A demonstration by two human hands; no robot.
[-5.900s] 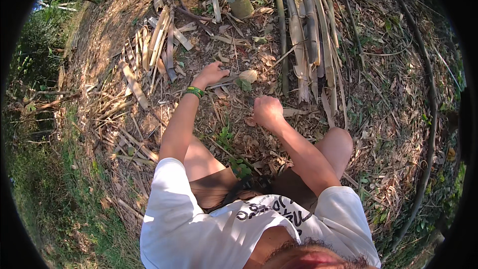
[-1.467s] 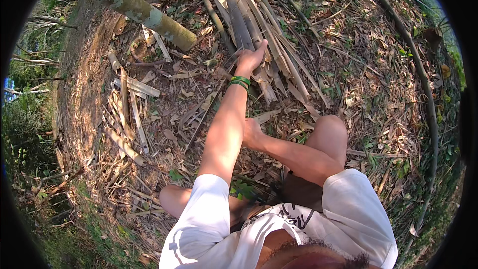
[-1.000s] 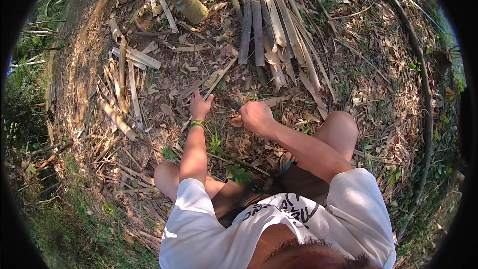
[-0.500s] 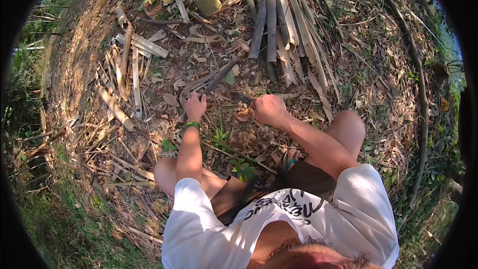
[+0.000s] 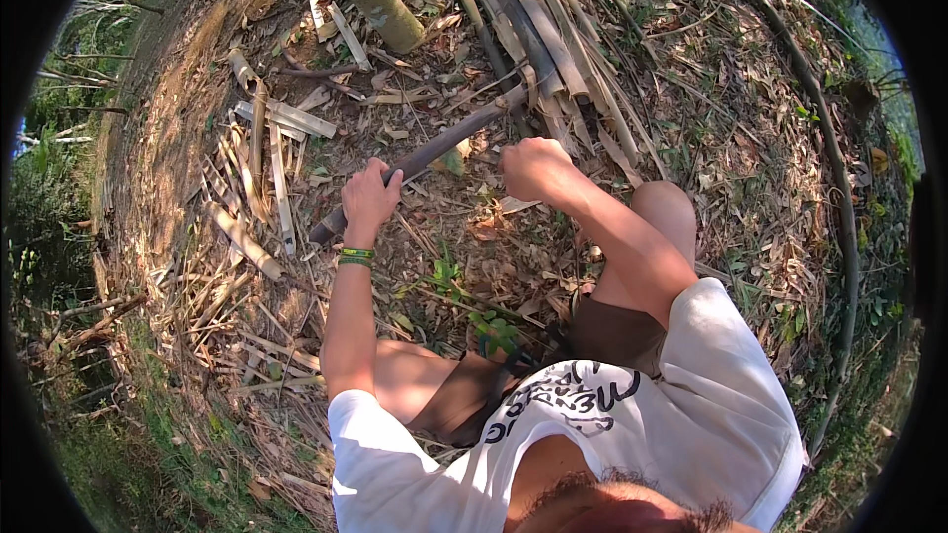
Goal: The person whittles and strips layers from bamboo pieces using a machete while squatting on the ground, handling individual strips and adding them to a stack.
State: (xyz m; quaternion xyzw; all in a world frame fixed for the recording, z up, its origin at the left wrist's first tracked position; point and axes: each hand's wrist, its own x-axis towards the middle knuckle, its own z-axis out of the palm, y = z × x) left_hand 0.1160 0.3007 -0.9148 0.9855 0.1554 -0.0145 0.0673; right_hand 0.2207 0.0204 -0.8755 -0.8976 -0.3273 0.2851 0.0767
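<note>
My left hand (image 5: 369, 199), with green and yellow bands on its wrist, is closed around a long dark stick (image 5: 449, 136). The stick slants from low on the left up to the right, where its far end overlaps the bundle of split bamboo (image 5: 538, 15). To the right, my right hand (image 5: 536, 170) is closed in a fist in front of my right knee. A dark knife blade showed from this fist in the earlier frame; at this moment the blade is hidden or too hard to make out.
Split bamboo pieces (image 5: 279, 183) lie scattered at the left. A tree trunk (image 5: 380, 5) rises at the far side. Along the right runs a long thin branch (image 5: 825, 128). Small green plants (image 5: 491, 333) grow between my legs, and dry leaves cover the ground.
My left hand has shifted slightly left and turned the stick, which now lies flatter and reaches farther right. My right hand has risen a little, and its blade no longer shows.
</note>
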